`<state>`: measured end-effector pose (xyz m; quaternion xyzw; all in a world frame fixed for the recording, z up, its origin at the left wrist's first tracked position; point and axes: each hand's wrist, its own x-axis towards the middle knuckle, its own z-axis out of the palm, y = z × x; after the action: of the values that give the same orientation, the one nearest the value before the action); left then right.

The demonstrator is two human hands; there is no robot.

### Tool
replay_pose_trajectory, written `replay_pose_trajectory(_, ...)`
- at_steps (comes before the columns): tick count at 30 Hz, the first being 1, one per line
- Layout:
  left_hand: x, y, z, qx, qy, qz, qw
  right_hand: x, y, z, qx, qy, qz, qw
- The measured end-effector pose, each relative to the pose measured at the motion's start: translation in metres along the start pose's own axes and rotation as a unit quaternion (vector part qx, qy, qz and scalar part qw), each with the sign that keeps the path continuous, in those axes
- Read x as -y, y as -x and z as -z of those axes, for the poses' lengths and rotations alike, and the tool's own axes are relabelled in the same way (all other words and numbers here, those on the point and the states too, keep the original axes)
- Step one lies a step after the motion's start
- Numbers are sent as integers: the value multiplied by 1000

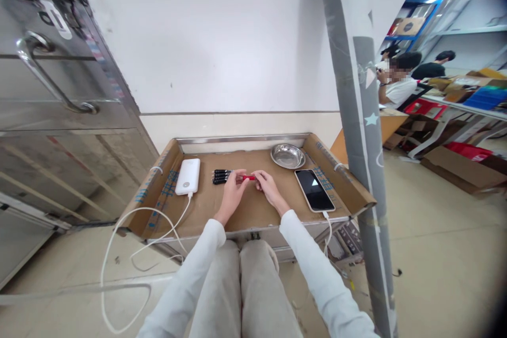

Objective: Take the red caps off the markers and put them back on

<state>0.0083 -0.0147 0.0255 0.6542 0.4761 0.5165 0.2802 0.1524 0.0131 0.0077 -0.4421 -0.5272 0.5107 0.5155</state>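
My left hand (233, 190) and my right hand (266, 184) meet over the middle of a cardboard-lined tray (158, 190), and both pinch a small red pen (249, 177) held level between them. Just left of my left hand lie a few black pens (220, 176) side by side on the cardboard. Both of my sleeves are white.
A white power bank (187, 176) with a white cable lies at the tray's left. A steel dish (288, 156) sits at the back right, a phone (314, 189) on a cable at the right. A grey padded pillar (358, 116) stands right; metal cabinet left; people sit far right.
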Motion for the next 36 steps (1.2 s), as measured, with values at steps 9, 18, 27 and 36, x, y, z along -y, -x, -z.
replay_pose_trajectory(9, -24, -30, 9, -41, 85, 11, 996, -1, 1, 19, 55, -202, -81, 975)
replay_pose_trajectory(18, 21, -39, 17, -21, -11, 13, 1000, -2, 6, 13, -13, -42, 31, 999)
replay_pose_trajectory(27, 28, -17, 3, 70, -316, -143, 935, 3, 29, 9, 78, 282, 186, 938)
replay_pose_trajectory(36, 21, -2, -4, 184, -285, -185, 922, -10, 30, 23, -52, 481, 144, 864)
